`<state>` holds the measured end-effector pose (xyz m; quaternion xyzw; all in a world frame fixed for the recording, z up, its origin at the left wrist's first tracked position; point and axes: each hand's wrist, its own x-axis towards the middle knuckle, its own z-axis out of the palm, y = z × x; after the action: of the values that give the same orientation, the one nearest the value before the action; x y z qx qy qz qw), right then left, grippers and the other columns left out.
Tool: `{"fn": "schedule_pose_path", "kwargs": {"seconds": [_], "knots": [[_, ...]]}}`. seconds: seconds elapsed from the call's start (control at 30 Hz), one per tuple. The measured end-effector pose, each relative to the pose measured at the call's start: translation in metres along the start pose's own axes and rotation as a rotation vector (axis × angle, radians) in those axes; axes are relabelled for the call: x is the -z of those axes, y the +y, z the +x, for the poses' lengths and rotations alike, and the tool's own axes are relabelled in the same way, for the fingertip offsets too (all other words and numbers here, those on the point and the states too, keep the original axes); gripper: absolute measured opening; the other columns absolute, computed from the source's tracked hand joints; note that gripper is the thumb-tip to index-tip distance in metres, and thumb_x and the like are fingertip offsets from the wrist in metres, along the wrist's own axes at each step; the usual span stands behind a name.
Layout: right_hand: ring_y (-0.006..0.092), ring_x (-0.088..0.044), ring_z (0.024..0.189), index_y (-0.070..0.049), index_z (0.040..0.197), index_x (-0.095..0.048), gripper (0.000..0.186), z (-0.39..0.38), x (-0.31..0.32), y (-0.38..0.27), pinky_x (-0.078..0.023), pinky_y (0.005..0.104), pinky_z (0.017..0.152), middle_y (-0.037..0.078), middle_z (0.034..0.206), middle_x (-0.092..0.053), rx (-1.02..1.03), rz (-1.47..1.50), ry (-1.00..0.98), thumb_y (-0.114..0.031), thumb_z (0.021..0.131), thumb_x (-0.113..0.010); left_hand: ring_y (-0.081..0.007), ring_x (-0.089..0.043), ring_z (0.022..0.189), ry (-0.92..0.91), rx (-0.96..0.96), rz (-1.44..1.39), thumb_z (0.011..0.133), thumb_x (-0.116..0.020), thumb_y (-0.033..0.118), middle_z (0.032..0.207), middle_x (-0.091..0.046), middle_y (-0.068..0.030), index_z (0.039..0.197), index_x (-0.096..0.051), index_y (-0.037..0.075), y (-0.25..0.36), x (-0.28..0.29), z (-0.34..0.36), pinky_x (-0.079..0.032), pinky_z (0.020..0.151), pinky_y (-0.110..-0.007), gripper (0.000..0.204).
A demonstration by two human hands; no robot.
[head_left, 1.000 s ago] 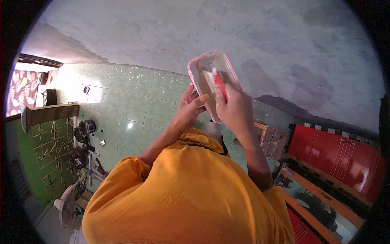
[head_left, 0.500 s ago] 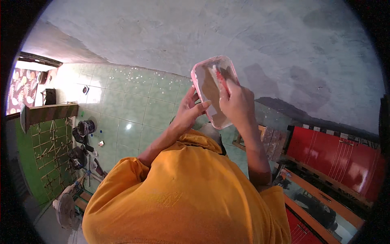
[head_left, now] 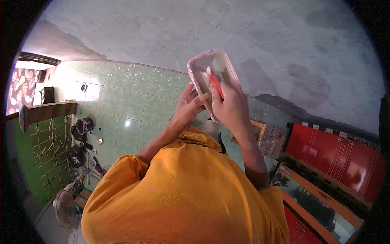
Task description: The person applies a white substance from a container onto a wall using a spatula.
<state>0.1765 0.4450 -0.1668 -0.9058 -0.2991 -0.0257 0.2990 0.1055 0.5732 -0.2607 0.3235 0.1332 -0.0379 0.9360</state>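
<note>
while the left hand (head_left: 189,107), half-closed, grips the pink-rimmed tray (head_left: 221,62) by its left edge at upper centre | the right hand (head_left: 232,105) is wrapped round a red tool (head_left: 215,83), tip inside the tray | risk: a hard stroke could tip the tray, seemingly held one-sided

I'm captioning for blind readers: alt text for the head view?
A person in an orange shirt: the left grip holds a pink-rimmed tub, the right grip a red tool over its inside. Nearby are a patchy grey wall and green floor tiles.
</note>
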Motion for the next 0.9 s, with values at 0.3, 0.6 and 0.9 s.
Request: {"fn": "schedule_pose_path", "kwargs": {"seconds": [0.3, 0.6, 0.9], "knots": [[0.0469, -0.062, 0.077, -0.002, 0.099, -0.062, 0.017, 0.006, 0.017, 0.000, -0.049, 0.0538, 0.066, 0.024, 0.078, -0.065, -0.060, -0.053, -0.041, -0.017, 0.091, -0.058, -0.0234, -0.055, 0.120, 0.045, -0.029, 0.005, 0.087, -0.069, 0.014, 0.135, -0.051, -0.0110, 0.151, -0.027, 0.010, 0.003, -0.001, 0.000, -0.050, 0.096, -0.042, 0.077], [0.0479, -0.062, 0.072, -0.001, 0.094, -0.060, 0.017, 0.015, 0.012, 0.004, -0.048, 0.0546, 0.063, 0.025, 0.074, -0.064, -0.095, -0.073, -0.036, -0.017, 0.090, -0.060, -0.0250, -0.060, 0.118, 0.103, -0.067, 0.024, 0.090, -0.066, 0.021, 0.135, -0.053, -0.0129, 0.146, -0.032, 0.008, 0.005, -0.004, 0.004, -0.053, 0.095, -0.044, 0.067], [0.0469, -0.062, 0.072, 0.000, 0.089, -0.060, 0.017, 0.021, 0.011, 0.004, -0.048, 0.0546, 0.063, 0.026, 0.071, -0.062, -0.124, -0.060, -0.023, -0.017, 0.089, -0.061, -0.0238, -0.056, 0.119, 0.127, -0.043, 0.036, 0.087, -0.069, 0.017, 0.132, -0.055, -0.0113, 0.150, -0.030, 0.010, 0.008, -0.008, 0.005, -0.051, 0.096, -0.043, 0.074]]}}
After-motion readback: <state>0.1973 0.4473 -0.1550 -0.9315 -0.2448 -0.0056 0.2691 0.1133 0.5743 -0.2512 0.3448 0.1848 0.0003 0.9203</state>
